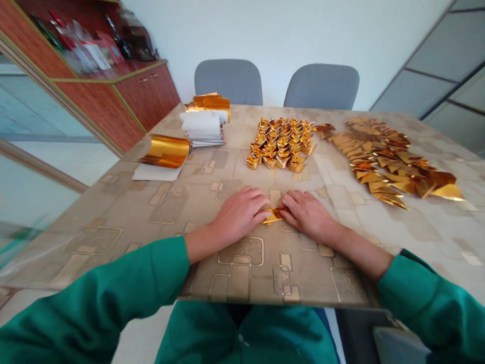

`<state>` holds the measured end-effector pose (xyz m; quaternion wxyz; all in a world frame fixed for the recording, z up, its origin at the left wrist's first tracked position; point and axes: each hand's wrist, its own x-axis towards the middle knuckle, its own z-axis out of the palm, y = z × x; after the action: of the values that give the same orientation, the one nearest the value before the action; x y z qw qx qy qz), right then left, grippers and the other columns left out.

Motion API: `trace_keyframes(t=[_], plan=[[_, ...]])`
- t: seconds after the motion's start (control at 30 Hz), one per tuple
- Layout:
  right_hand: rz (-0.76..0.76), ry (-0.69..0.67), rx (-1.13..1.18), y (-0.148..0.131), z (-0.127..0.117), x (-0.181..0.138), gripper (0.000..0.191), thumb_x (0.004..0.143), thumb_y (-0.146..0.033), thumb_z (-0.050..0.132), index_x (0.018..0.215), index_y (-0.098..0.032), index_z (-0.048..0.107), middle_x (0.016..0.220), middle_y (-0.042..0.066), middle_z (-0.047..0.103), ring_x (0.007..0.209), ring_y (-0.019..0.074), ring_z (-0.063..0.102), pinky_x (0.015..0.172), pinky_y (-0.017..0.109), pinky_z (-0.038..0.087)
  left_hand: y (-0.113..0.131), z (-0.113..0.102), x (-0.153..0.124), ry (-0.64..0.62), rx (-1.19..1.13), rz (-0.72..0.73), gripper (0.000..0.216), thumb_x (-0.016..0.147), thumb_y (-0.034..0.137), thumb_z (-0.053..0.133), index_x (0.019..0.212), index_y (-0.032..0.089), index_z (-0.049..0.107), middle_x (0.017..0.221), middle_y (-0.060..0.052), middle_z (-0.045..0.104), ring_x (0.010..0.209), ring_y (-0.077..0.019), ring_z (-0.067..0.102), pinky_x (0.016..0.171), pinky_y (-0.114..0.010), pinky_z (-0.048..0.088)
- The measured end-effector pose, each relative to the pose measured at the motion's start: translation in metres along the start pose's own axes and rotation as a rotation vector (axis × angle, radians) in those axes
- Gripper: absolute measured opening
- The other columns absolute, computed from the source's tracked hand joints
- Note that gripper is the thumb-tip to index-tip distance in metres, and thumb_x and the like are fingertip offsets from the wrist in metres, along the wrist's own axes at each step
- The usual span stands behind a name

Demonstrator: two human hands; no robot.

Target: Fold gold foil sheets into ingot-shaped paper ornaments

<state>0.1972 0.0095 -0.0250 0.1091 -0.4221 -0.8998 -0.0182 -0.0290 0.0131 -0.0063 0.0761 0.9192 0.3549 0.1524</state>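
A small folded piece of gold foil paper (273, 216) lies on the table between my hands, partly covered by fingers. My left hand (242, 212) grips its left end with the fingers together and the thumb along the near side. At the other end, my right hand (306, 213) has its fingers closed on the same piece. Just beyond stands a block of folded gold paper ingots (280, 144) in tight rows. To the right, many flat folded gold foil pieces (382, 156) lie in overlapping curved lines.
At the left are a curled gold foil sheet (166, 151) with white backing and a stack of white-backed sheets (204, 129). The patterned tablecloth (162, 237) covers the table. Two grey chairs (229, 81) stand beyond its far edge, with a wooden cabinet (147, 91) at the back left.
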Motion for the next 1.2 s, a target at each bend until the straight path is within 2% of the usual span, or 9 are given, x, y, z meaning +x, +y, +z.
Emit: trace_keyframes(t=[0.1,0.2,0.3,0.4,0.57,0.77,1.0,1.13,1.2], plan=[[0.02,0.01,0.15,0.003,-0.002,-0.001,0.008,0.097,-0.025,0.053,0.092,-0.019,0.056,0.086,0.005,0.063,0.081,0.0195,0.057,0.071,0.029,0.037,0.006,0.001,0.017,-0.049,0.009,-0.153,0.025,0.09,0.034,0.064,0.104,0.014,0.065,0.101,-0.009,0.065,0.097,-0.0241,0.062,0.081,-0.036,0.051],[0.055,0.016,0.291,0.006,-0.003,-0.001,0.006,0.096,-0.025,0.056,0.096,-0.019,0.058,0.086,0.004,0.062,0.08,0.0182,0.056,0.072,0.029,0.04,0.008,0.0,0.024,-0.102,-0.031,-0.207,0.017,0.087,0.03,0.067,0.093,0.015,0.065,0.094,-0.008,0.065,0.09,-0.0238,0.063,0.077,-0.035,0.05],[0.054,0.046,0.314,0.01,-0.003,0.0,0.007,0.093,-0.025,0.06,0.096,-0.019,0.061,0.092,0.006,0.06,0.087,0.0198,0.056,0.076,0.031,0.042,0.009,0.0,0.025,-0.122,-0.069,-0.226,0.011,0.086,0.027,0.067,0.084,0.016,0.066,0.089,-0.007,0.066,0.088,-0.0233,0.064,0.076,-0.034,0.049],[0.051,0.053,0.329,0.013,-0.002,0.002,0.005,0.091,-0.025,0.063,0.091,-0.02,0.063,0.097,0.007,0.06,0.093,0.0209,0.055,0.079,0.033,0.041,0.011,0.0,0.023,-0.114,-0.073,-0.226,0.009,0.087,0.025,0.065,0.085,0.016,0.065,0.091,-0.007,0.066,0.089,-0.0225,0.063,0.077,-0.033,0.048],[0.054,0.043,0.398,0.014,-0.001,0.006,0.006,0.088,-0.019,0.065,0.086,-0.019,0.059,0.09,0.004,0.061,0.087,0.0193,0.054,0.079,0.033,0.041,0.016,-0.004,0.018,-0.116,-0.007,-0.197,0.013,0.09,0.028,0.063,0.091,0.015,0.063,0.094,-0.008,0.065,0.087,-0.0225,0.063,0.076,-0.034,0.048],[0.047,0.048,0.421,0.011,-0.005,0.006,0.008,0.087,-0.018,0.068,0.086,-0.018,0.06,0.088,0.003,0.061,0.084,0.0182,0.054,0.078,0.031,0.039,0.014,-0.011,0.021,-0.181,-0.041,-0.223,0.009,0.083,0.024,0.068,0.08,0.017,0.064,0.081,-0.005,0.066,0.077,-0.0208,0.062,0.067,-0.03,0.043],[0.014,0.138,0.492,0.01,-0.003,0.006,0.013,0.083,-0.012,0.07,0.08,-0.018,0.06,0.074,0.0,0.064,0.069,0.0141,0.055,0.071,0.028,0.038,0.011,-0.003,0.02,-0.146,-0.332,-0.312,0.006,0.08,0.013,0.064,0.08,0.018,0.063,0.073,0.0,0.067,0.069,-0.0155,0.061,0.06,-0.024,0.038],[0.036,0.169,0.623,0.012,-0.004,0.006,0.012,0.084,-0.01,0.067,0.079,-0.019,0.061,0.072,-0.002,0.065,0.064,0.0122,0.057,0.066,0.026,0.039,0.01,0.003,0.019,-0.046,-0.427,-0.283,0.013,0.078,0.007,0.061,0.083,0.018,0.064,0.071,0.001,0.066,0.066,-0.0141,0.06,0.06,-0.024,0.037],[0.024,0.195,0.628,0.013,-0.007,0.005,0.011,0.085,-0.01,0.066,0.081,-0.019,0.062,0.075,-0.001,0.068,0.068,0.0127,0.06,0.071,0.028,0.04,0.01,0.004,0.019,0.014,-0.442,-0.268,0.016,0.077,0.007,0.062,0.088,0.018,0.065,0.072,0.001,0.067,0.066,-0.014,0.06,0.061,-0.024,0.037]])
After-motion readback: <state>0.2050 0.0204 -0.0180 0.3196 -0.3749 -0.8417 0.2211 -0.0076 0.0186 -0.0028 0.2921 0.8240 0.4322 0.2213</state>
